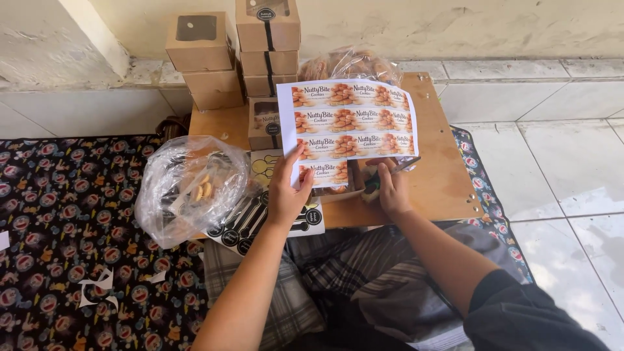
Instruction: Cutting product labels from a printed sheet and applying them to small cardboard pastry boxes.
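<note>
head view:
L hand (pixel 286 188): fingers pinch lower-left edge of label sheet (pixel 348 120), holds it up over low wooden table (pixel 442 175).
R hand (pixel 392 190): closed round scissors (pixel 390 172), blades at sheet's bottom-right strip.
Near: clear plastic bag (pixel 188 185) w/ cookies at L, stacked brown boxes (pixel 266 49) behind sheet, black sticker sheet (pixel 260 218) under L wrist.

Bare forearms, dark sleeve, plaid grey trousers

Low wood table (pixel 442 175), frame centre: kraft boxes (pixel 260 52) stacked upper left, cookie bag (pixel 351 65) top, sticker sheet (pixel 260 214) lower-left edge.
</note>
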